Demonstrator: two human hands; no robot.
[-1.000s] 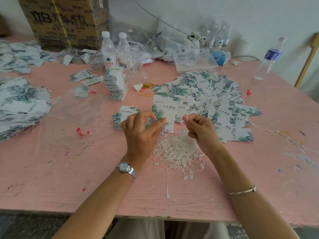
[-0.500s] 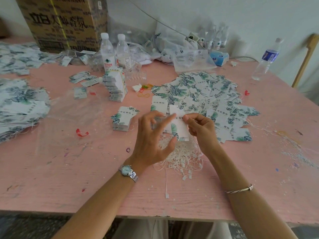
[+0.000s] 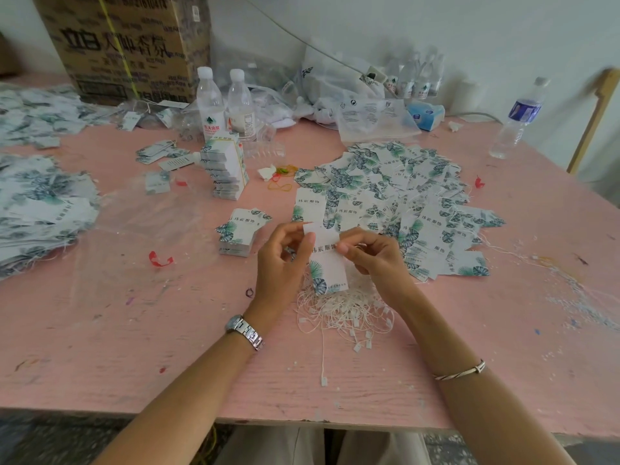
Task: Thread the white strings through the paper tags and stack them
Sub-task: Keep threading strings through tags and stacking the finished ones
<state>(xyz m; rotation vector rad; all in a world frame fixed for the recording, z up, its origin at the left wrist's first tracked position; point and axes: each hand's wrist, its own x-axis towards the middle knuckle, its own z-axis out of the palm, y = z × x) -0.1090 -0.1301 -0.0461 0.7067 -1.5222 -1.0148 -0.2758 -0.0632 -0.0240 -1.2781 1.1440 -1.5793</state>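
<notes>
Head view: on the pink desk (image 3: 100, 330) a small tag stack (image 3: 240, 234) lies left of the left hand (image 3: 281, 266). It and the right hand (image 3: 372, 260) both pinch one paper tag (image 3: 328, 263), held just above the pile of white strings (image 3: 342, 317).

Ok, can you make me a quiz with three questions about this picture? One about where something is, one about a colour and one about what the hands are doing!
1. Where is the pile of white strings?
A. In a bucket
B. Loose on the table, close to the person
C. Hanging on a hook

2. What colour is the table?
A. Blue
B. Black
C. Pink

3. What is happening to the paper tag?
A. The left hand and right hand both pinch it
B. It lies flat, untouched
C. It is torn in two

Answers: 1 B, the strings lie on the tabletop below the wrists; 2 C, the whole top is pink; 3 A, fingers of both hands grip its upper part.
</notes>
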